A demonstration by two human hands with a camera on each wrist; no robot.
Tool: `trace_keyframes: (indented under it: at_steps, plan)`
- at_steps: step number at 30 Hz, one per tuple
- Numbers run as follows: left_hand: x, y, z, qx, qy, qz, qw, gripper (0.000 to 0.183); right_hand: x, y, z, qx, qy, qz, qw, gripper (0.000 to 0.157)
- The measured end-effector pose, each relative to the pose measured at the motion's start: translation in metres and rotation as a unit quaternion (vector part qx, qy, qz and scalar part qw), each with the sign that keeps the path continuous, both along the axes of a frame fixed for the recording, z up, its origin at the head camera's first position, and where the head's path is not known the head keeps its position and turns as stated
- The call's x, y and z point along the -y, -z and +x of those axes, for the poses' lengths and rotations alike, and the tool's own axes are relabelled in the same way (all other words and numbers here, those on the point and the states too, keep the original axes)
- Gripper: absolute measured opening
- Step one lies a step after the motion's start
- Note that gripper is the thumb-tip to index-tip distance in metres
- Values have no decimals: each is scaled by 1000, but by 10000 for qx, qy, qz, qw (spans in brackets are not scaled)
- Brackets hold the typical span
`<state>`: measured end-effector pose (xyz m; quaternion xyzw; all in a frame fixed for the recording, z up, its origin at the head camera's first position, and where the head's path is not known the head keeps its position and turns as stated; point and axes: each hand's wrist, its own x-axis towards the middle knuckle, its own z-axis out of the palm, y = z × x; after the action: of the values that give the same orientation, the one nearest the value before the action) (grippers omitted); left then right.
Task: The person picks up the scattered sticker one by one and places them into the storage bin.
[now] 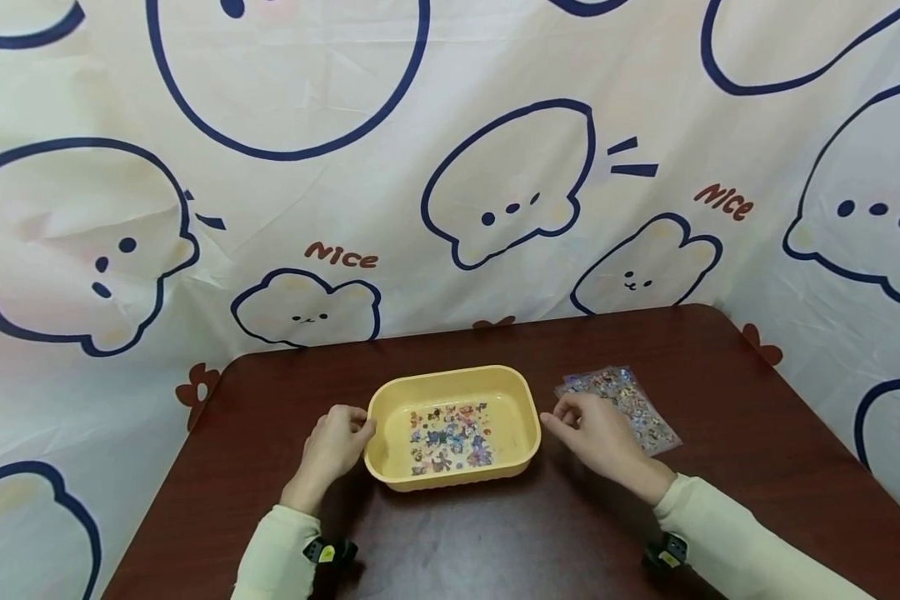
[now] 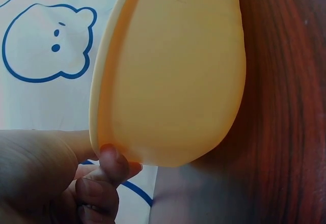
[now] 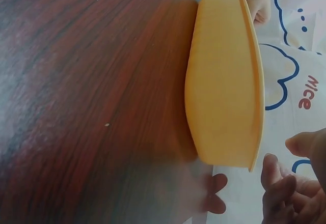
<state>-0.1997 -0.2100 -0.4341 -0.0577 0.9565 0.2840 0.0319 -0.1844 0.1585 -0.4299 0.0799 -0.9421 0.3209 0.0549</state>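
A yellow rectangular plastic basin (image 1: 457, 479) stands on the table in front of me. Many small, colourful figure-shaped pieces (image 1: 450, 437), like stickers, lie spread on its bottom. At the basin's left end, my left hand (image 1: 330, 446) pinches the rim between thumb and fingers; the left wrist view shows the fingers against the basin's outer side (image 2: 173, 81). By the right end is my right hand (image 1: 600, 433), its fingers loosely bent and holding nothing. A small gap separates those fingertips (image 3: 270, 160) from the basin's rim in the right wrist view.
Flat clear packets (image 1: 648, 417) with glittery, colourful contents lie on the right, partly behind my right hand. The dark brown wooden table (image 1: 495, 542) reaches back to a white cloth (image 1: 390, 200) printed with cartoon figures, which hangs behind and at both sides.
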Motion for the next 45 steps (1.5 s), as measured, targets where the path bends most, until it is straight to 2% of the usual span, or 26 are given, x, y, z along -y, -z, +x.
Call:
trace_keyframes:
  at_steps: [6,13,22,32,40,45]
  plan:
    - [0,0,0,-20,3,-10,10000,35,-7,4,-2,-125,-37,-25,9999,19]
    - [0,0,0,-26,5,-15,10000,35,-16,6,-3,113,68,-19,9999,19]
    - [0,1,0,-4,-5,4,10000,35,-26,9,-4,60,136,60,9999,17]
    - [0,1,0,-47,3,-2,10000,35,-38,11,-3,283,-28,86,9996,19]
    - [0,1,0,-135,28,-33,9999,36,-47,11,-2,68,252,686,9973,22]
    - [0,0,0,-103,5,-23,9999,36,-53,13,-4,41,353,851,9957,24]
